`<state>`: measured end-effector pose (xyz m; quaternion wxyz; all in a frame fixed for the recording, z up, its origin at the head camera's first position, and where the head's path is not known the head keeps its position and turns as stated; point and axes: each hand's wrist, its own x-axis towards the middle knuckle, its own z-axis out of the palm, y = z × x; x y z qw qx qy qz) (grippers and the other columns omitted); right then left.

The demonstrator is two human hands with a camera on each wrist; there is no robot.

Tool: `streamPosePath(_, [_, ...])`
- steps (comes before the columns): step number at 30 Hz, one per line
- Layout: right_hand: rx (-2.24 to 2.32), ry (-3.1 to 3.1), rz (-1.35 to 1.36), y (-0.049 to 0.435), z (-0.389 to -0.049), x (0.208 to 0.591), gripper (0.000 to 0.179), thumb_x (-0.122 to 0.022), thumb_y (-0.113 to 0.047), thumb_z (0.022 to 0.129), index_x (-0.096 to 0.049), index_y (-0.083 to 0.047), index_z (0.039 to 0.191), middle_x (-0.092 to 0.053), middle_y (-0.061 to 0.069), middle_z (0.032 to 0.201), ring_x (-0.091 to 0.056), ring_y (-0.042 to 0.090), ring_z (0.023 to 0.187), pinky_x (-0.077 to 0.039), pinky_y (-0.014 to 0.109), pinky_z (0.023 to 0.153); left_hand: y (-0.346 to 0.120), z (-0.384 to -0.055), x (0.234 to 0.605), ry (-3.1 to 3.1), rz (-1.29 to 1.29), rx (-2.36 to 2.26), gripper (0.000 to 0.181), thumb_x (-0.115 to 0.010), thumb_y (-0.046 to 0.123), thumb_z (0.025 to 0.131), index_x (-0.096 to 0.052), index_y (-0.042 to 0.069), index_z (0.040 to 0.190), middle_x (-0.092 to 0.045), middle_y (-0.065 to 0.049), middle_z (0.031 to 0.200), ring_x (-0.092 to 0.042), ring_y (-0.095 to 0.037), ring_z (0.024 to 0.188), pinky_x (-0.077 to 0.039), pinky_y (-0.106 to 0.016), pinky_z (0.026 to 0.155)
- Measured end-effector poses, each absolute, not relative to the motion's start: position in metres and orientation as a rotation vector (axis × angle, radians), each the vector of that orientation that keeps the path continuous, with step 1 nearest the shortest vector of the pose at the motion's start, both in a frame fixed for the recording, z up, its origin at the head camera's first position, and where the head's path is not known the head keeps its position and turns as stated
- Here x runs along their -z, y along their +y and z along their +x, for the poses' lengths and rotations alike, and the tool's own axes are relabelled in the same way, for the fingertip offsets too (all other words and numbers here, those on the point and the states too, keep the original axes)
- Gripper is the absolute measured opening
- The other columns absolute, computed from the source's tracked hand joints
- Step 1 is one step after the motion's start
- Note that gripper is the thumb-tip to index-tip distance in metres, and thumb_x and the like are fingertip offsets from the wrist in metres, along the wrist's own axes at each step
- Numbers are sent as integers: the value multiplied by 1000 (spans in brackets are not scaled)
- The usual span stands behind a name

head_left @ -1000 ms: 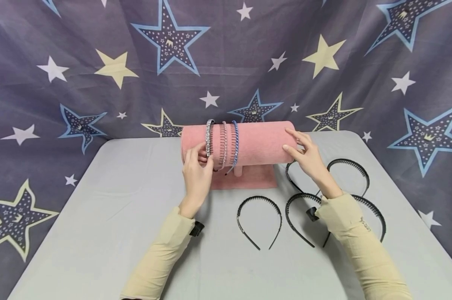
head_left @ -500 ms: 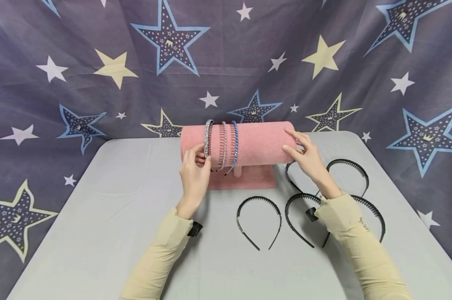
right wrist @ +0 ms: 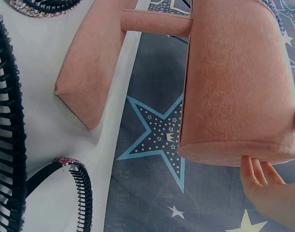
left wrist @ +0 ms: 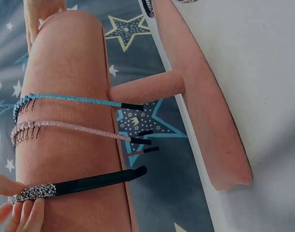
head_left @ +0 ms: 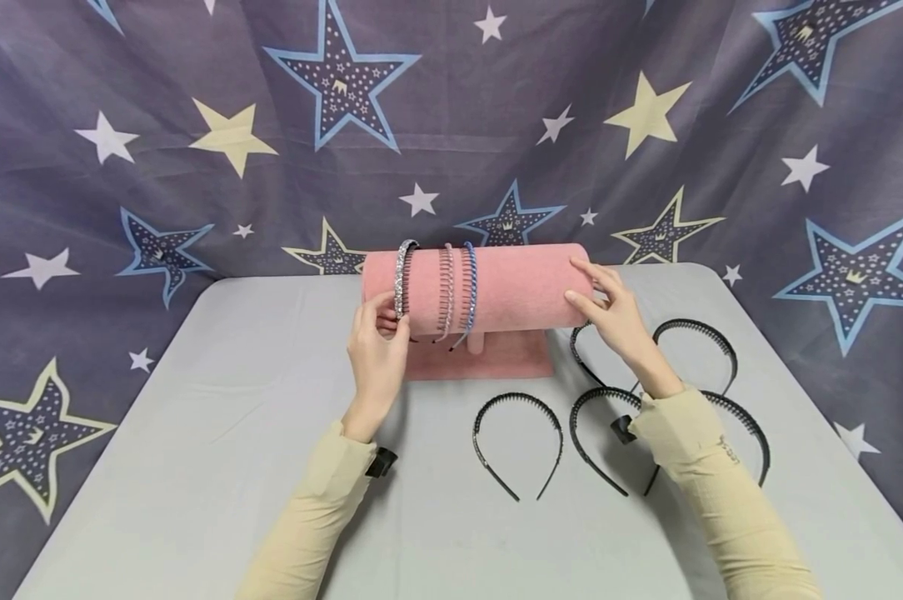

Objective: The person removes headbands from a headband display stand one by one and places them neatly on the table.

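Note:
A pink padded headband stand [head_left: 526, 287] stands at the back of the table, its roll lying sideways. Three headbands hug the roll: a silver glittery one [head_left: 401, 283] at the left, a pale pink one [head_left: 446, 292] and a blue one [head_left: 471, 292]. My left hand [head_left: 376, 354] pinches the silver headband between thumb and fingers; its black tip end juts past the roll in the left wrist view. At the roll's right end, my right hand [head_left: 618, 321] grips the edge, fingers against the end face in the right wrist view.
Several black toothed headbands lie on the grey-white table [head_left: 197, 467]: one in front of the stand [head_left: 517, 396], others around the right forearm, such as a headband [head_left: 699, 323] behind it. A star-patterned curtain [head_left: 451, 108] hangs behind and at both sides.
My left hand has slid the silver headband leftward along the roll, away from the pink one. The right hand stays at the roll's right end.

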<state>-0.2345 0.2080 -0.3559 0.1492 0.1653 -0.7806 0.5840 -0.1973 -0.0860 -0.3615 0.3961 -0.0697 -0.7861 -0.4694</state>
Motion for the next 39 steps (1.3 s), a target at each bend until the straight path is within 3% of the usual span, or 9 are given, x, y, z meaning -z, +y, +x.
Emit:
streamPosePath(16, [-1677,-2256,465,209,-233,357,46,-58,-12,85,-46,-7,129,-37,16,122,-42,14,104,-44,16,83,-97,-196,364,-1968,-151,1212,28,-62,-6,75,-57,-3,102,-55,-15,85,-55,-21,69,-49,-27,60])
streamPosePath(24, [-1663,-2256,465,208,-234,356,45,-58,-10,85,-46,-7,129,-37,15,122,-41,13,104,-44,15,83,-103,-196,365,-1960,-133,1212,29,-62,-6,75,-57,-2,103,-54,-16,85,-55,-20,71,-47,-18,62])
streamPosePath(32, [-1678,-2272,449,202,-225,343,44,-56,-4,85,-45,-1,128,-36,18,122,-41,14,103,-43,13,82,-106,-195,365,-1931,-131,1243,28,-62,-8,74,-57,-5,102,-54,-16,85,-56,-22,71,-50,-27,63])
streamPosePath(39, [-1679,-2272,459,203,-225,344,45,-55,-4,85,-44,0,128,-36,18,122,-40,14,103,-43,14,82,-109,-194,367,-1934,-117,1249,29,-62,-7,74,-57,-4,102,-54,-17,85,-56,-22,73,-51,-27,64])
